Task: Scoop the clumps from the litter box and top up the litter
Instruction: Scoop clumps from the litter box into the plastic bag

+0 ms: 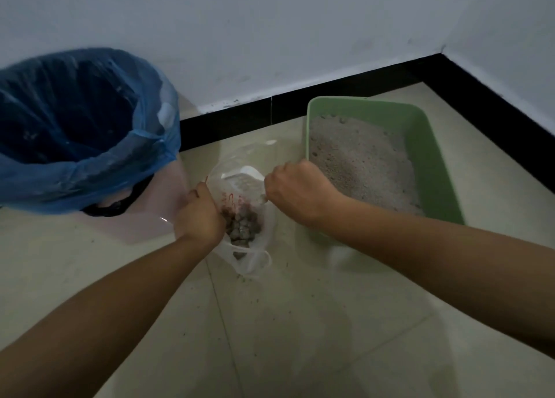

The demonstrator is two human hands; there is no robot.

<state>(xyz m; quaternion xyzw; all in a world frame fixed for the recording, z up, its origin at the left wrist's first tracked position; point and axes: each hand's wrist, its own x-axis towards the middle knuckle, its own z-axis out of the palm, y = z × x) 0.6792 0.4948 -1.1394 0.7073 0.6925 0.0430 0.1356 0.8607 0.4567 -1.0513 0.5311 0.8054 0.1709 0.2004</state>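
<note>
Several grey clumps point(241, 231) already lay in the clear plastic bag point(255, 259), just under my left hand's point(199, 214) grip, so I judged the scooping well along. A few darker lumps showed at the far edge of the litter point(360, 163), beyond my right grip, and might yet need lifting. The green litter box point(426, 163) sat just outside that grip, its fill low and uneven. I saw no fresh litter anywhere, so I counted the topping-up as not begun. The bagged waste had not reached the blue-lined bin point(90, 163) just outside my left grip. Both forearms reached forward and down over the floor point(300, 322). My left fingers curled round the bag's near rim, holding its mouth up. My right hand point(295, 187) was balled into a fist at the opposite rim, knuckles up. It seemed closed round the hidden handle of a white scoop point(241, 174) tipped into the bag's mouth.
</note>
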